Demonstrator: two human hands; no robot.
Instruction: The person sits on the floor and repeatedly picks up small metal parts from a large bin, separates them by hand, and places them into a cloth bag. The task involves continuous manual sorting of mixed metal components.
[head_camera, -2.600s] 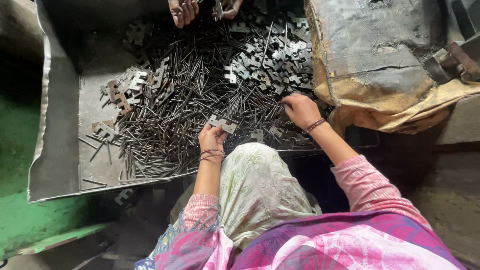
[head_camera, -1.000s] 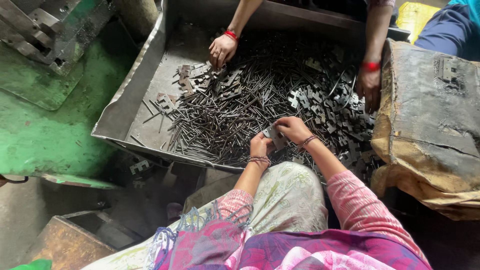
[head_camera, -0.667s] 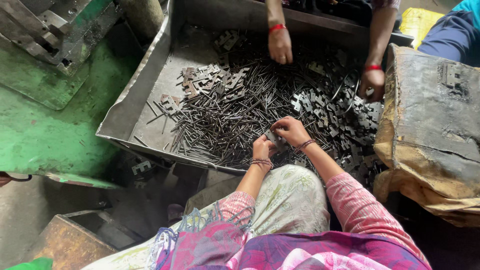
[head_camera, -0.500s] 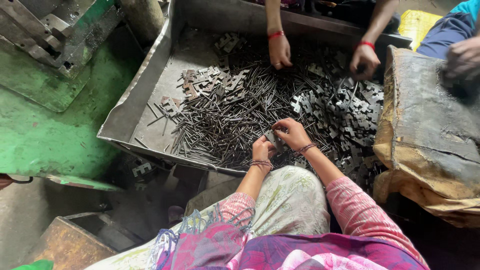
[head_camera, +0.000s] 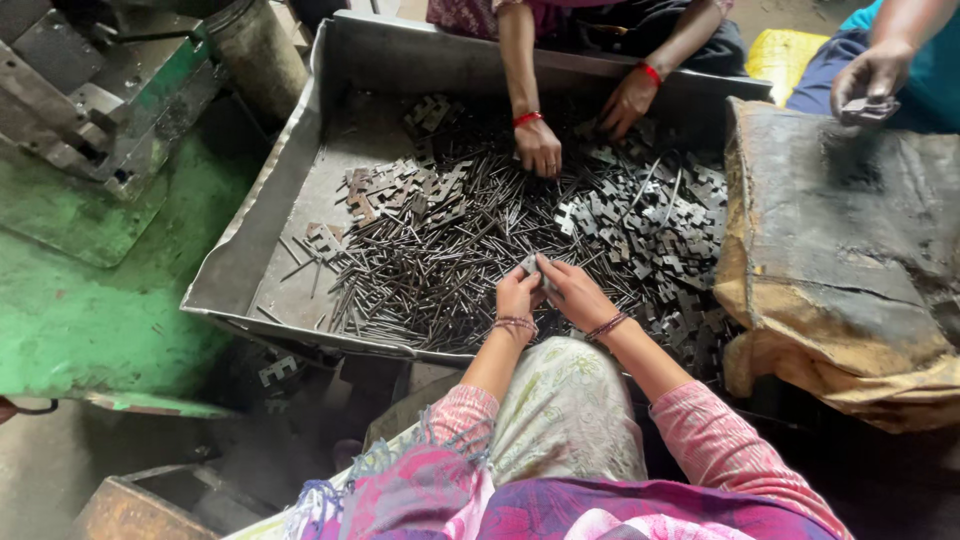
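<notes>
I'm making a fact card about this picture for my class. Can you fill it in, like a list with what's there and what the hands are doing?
Place: a workshop floor, seen from above
Tray: big grey metal tray
In the tray: a heap of thin dark metal pins and flat notched metal plates
Left hand: pinching a small metal piece over the heap
Right hand: touching the same piece, fingers close to the left hand
Other people: two hands reach in from the far side
Beside the tray: a worn brown sack, a green machine
</notes>
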